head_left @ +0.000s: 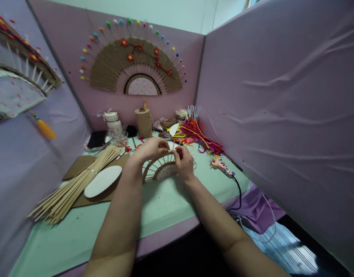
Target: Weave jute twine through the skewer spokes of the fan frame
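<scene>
A half-round fan frame (150, 169) of thin wooden sticks stands on the table in front of me, with brown bands across the sticks and a pale spotted half-circle (167, 172) at its base. At its top edge, my left hand (155, 148) bends over from the left, fingers closed in a pinch. My right hand (184, 159) meets it from the right, thumb and fingers also pinched together near the stick tips. What lies between the fingertips is too small to make out. A thin pale cord loop (194, 165) shows just right of the right hand.
A bundle of sticks (79, 181), a white oval card (103, 181) and brown cardboard (79, 167) lie left. Behind stand a twine spool (143, 123) and a white bottle (113, 125). Pipe cleaners (201, 134) and a corded, decorated glue gun (222, 166) lie right. Cloth-covered partitions (275, 96) enclose the table.
</scene>
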{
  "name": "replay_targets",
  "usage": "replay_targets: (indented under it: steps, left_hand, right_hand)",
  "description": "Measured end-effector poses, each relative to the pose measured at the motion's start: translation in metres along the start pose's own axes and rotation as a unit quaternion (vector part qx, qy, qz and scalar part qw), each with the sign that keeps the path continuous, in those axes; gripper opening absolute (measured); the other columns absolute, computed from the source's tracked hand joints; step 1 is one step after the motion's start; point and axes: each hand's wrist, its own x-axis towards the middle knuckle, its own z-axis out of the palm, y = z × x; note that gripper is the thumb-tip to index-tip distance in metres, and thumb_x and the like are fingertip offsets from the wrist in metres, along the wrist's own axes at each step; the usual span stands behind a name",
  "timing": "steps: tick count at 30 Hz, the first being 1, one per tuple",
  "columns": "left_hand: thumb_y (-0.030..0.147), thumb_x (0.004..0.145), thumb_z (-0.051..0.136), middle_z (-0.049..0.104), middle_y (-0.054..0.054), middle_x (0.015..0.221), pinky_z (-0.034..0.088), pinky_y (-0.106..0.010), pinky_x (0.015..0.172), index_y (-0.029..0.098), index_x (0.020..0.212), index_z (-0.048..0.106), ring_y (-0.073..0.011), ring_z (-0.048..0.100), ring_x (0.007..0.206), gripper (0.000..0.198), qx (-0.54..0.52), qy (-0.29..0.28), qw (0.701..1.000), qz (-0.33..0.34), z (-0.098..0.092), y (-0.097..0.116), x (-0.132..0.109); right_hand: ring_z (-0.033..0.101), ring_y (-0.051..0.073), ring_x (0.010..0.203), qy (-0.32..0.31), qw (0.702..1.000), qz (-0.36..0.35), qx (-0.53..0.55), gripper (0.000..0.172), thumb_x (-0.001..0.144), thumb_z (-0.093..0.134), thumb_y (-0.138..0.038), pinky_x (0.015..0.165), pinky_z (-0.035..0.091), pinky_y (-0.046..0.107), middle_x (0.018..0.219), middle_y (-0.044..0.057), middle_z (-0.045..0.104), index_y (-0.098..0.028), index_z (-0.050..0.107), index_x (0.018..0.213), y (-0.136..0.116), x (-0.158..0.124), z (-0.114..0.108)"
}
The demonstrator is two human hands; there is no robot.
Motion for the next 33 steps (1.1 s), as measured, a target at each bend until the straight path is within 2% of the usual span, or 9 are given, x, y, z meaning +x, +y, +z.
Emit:
replay_targets:
  steps: [5,10,14,18,20,24,29,33]
  left_hand:
    - [0.028,0.07,0.062,0.068,-0.003,0.072,0.038,-0.025,0.06,0.016,0.075,0.069,-0.0157,0.058,0.067,0.015,0.015,0.045,0.999,-0.021,0.009,0.006,-0.004]
    - [0.025,0.071,0.062,0.068,-0.003,0.072,0.037,-0.025,0.06,0.017,0.074,0.068,-0.0143,0.056,0.065,0.011,0.046,0.091,0.994,-0.029,0.015,0.008,-0.007]
    - [0.024,0.073,0.063,0.068,-0.002,0.073,0.035,-0.024,0.058,0.017,0.074,0.068,-0.0138,0.057,0.065,0.008,0.058,0.091,0.994,-0.019,0.016,0.007,-0.008]
    - [0.021,0.074,0.063,0.07,-0.003,0.074,0.035,-0.024,0.059,0.017,0.074,0.067,-0.0138,0.057,0.066,0.006,0.077,0.083,0.993,-0.018,0.016,0.01,-0.009]
    - [0.02,0.075,0.063,0.07,-0.003,0.075,0.035,-0.025,0.059,0.017,0.075,0.067,-0.0141,0.058,0.067,0.005,0.084,0.083,0.993,-0.015,0.016,0.011,-0.01]
    - [0.027,0.076,0.065,0.07,-0.004,0.077,0.035,-0.025,0.059,0.018,0.077,0.068,-0.0151,0.058,0.069,0.01,0.099,0.085,0.991,-0.016,0.017,0.013,-0.011]
    - [0.026,0.076,0.063,0.07,-0.005,0.078,0.037,-0.026,0.062,0.018,0.08,0.07,-0.0163,0.059,0.071,0.01,0.107,0.08,0.991,-0.02,0.017,0.015,-0.012]
    - [0.022,0.076,0.062,0.07,-0.004,0.078,0.037,-0.026,0.062,0.019,0.079,0.069,-0.0162,0.059,0.07,0.009,0.106,0.083,0.991,-0.019,0.017,0.013,-0.012]
  right_hand:
    - [0.055,0.016,0.073,-0.004,1.0,0.006,0.003,0.014,0.088,0.054,-0.034,0.072,0.044,0.029,0.083,0.003,0.061,-0.021,0.059,0.091,0.0,0.0,0.0]
    - [0.055,0.015,0.072,-0.008,0.999,0.016,0.027,0.015,0.088,0.052,-0.032,0.069,0.044,0.028,0.082,0.003,0.061,-0.019,0.06,0.09,-0.004,0.002,-0.007]
    - [0.054,0.015,0.071,-0.03,0.998,0.034,0.049,0.018,0.089,0.048,-0.032,0.068,0.043,0.027,0.078,0.001,0.06,-0.019,0.06,0.09,-0.005,0.001,-0.013]
    - [0.053,0.015,0.072,0.011,0.996,0.07,0.062,0.021,0.091,0.043,-0.033,0.069,0.042,0.026,0.074,0.0,0.057,-0.019,0.056,0.083,-0.006,0.001,-0.017]
    - [0.053,0.015,0.075,0.021,0.997,0.058,0.05,0.021,0.09,0.043,-0.033,0.071,0.043,0.027,0.077,0.001,0.058,-0.019,0.056,0.082,-0.008,0.002,-0.02]
    - [0.054,0.017,0.08,-0.007,1.0,0.002,-0.006,0.016,0.086,0.053,-0.033,0.075,0.043,0.029,0.083,0.004,0.06,-0.019,0.059,0.084,-0.013,0.004,-0.023]
    - [0.053,0.017,0.079,-0.023,0.999,-0.011,-0.039,0.016,0.084,0.056,-0.03,0.075,0.042,0.03,0.077,0.003,0.058,-0.02,0.056,0.073,-0.013,0.004,-0.018]
    - [0.051,0.016,0.077,0.053,0.998,0.039,0.012,0.019,0.09,0.046,-0.034,0.073,0.042,0.029,0.08,0.003,0.056,-0.019,0.053,0.081,-0.011,0.009,-0.022]
